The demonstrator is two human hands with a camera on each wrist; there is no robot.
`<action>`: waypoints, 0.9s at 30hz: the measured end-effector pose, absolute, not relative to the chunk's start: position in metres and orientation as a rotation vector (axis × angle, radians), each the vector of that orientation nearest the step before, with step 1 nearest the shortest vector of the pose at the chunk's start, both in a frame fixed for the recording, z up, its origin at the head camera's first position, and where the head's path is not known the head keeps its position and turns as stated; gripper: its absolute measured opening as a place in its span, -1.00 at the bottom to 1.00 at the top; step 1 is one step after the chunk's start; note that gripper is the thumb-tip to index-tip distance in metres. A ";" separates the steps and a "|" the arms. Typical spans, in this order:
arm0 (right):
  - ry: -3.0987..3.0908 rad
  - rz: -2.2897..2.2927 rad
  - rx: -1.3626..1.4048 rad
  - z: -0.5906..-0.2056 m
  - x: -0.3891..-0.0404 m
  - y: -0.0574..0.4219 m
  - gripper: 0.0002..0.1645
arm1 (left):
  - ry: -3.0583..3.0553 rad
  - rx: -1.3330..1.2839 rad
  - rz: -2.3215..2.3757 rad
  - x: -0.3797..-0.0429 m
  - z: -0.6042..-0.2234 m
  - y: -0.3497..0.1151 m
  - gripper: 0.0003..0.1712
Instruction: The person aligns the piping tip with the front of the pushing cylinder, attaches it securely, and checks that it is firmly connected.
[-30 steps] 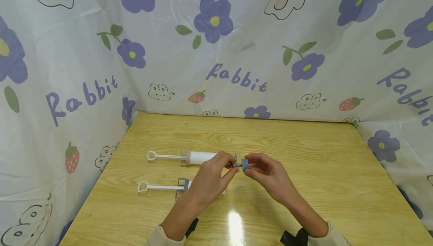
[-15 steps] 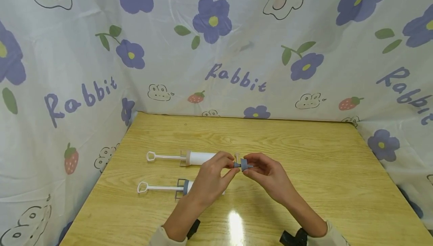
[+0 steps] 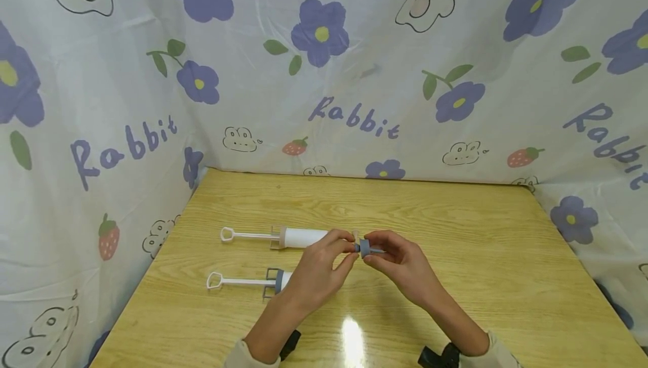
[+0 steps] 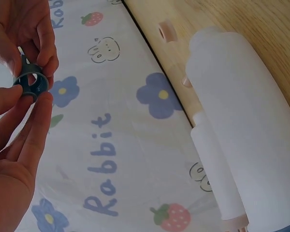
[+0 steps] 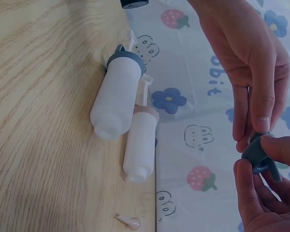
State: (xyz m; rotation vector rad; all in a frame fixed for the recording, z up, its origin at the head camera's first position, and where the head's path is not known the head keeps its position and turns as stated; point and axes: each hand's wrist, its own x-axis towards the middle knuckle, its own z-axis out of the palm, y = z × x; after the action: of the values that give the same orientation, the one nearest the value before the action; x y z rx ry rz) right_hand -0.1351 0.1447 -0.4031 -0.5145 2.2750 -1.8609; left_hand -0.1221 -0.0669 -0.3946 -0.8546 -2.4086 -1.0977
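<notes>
blue-gray collar (image 3: 365, 247), thin nozzle (image 3: 378, 251) sticking out, is held up over the surface (image 3: 471, 233): right hand (image 3: 402, 258) pinches the collar, left hand (image 3: 316, 264) the stub (image 3: 357, 248) opposite. should be light, stiff plastic, maybe slick; nozzle could snap, so hold the collar. beige-trimmed syringe (image 3: 304, 237) and blue-gray-trimmed syringe (image 5: 115, 94) lie by the left hand.

Blue-grey cap (image 3: 365, 247) and nozzle (image 3: 377, 251), white barrels (image 3: 304, 237), purple-flowered cloth (image 3: 364, 84).
</notes>
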 end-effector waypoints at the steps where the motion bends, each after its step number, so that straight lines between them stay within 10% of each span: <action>1: 2.275 -1.861 -0.516 -0.403 -0.135 0.144 -0.49 | -2.411 -0.861 -1.094 -0.122 -0.395 -0.067 -0.90; 27: 2.313 -1.833 -0.542 -0.406 -0.135 0.142 -0.54 | -2.465 -0.893 -1.063 -0.123 -0.395 -0.068 -0.90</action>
State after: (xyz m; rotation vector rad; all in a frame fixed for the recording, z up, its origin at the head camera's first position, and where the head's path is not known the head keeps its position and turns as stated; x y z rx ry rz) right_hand -0.1350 0.1417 -0.4064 -0.5424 2.3132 -1.8331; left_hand -0.1232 -0.0682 -0.3946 -0.8928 -2.4646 -1.0627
